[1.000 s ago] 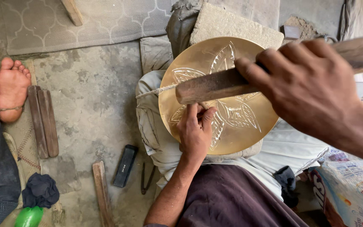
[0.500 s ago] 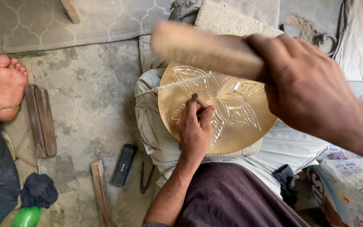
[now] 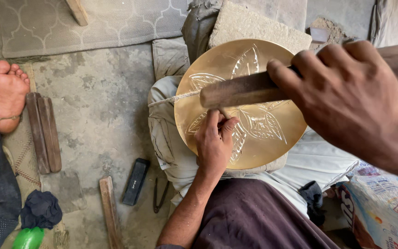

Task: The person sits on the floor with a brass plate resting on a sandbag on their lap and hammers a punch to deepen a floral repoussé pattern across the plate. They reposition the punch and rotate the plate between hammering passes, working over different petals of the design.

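Concrete floor | left hand (image 3: pixel 215 145) pinches chisel (image 3: pixel 224 112), steadying its tip on brass plate (image 3: pixel 254 138) | right hand (image 3: pixel 346 97) grips wooden mallet (image 3: pixel 240 90) above it

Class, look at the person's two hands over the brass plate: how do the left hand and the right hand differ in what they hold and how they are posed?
The left hand rests on the brass plate, pinching a thin tool upright against its surface; the right hand hangs above the plate, wrapped around a wooden stick. The left hand's grip is a fingertip pinch; the right hand's grip is a full fist. Both work over the same engraved leaf pattern.
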